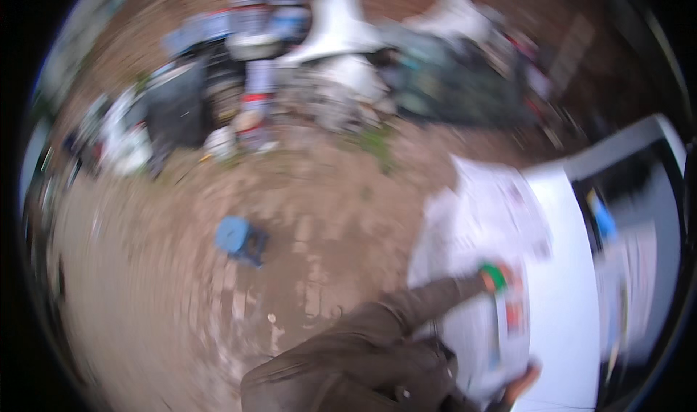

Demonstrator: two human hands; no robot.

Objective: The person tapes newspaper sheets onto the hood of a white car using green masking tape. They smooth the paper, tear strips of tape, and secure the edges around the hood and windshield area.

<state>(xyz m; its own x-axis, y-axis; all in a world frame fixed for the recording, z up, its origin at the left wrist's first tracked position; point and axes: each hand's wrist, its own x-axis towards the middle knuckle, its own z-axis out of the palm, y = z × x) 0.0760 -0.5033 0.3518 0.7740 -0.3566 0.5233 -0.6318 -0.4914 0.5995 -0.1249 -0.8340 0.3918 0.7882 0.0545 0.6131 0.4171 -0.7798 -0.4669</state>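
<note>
Large white printed sheets (pixel 490 205) lie over the bonnet of a white car (pixel 566 281) on the right side of the head view. My left hand (pixel 510 279), below a brown sleeve and a green wristband (pixel 493 277), is at the upper end of a smaller printed sheet with an orange-red patch (pixel 513 316). Nearer my body, my right hand (pixel 524 382) is at the lower edge of the papers. Motion blur hides the fingers, so I cannot see whether either hand grips paper.
A small blue stool (pixel 235 236) stands on the muddy brick ground (pixel 321 238). Beyond it are stacked metal cans (pixel 256 80), white sacks (pixel 343 25), a black container (pixel 177 107) and a dark sheet-covered heap (pixel 463 80). The car's windscreen (pixel 637 248) borders the papers at right.
</note>
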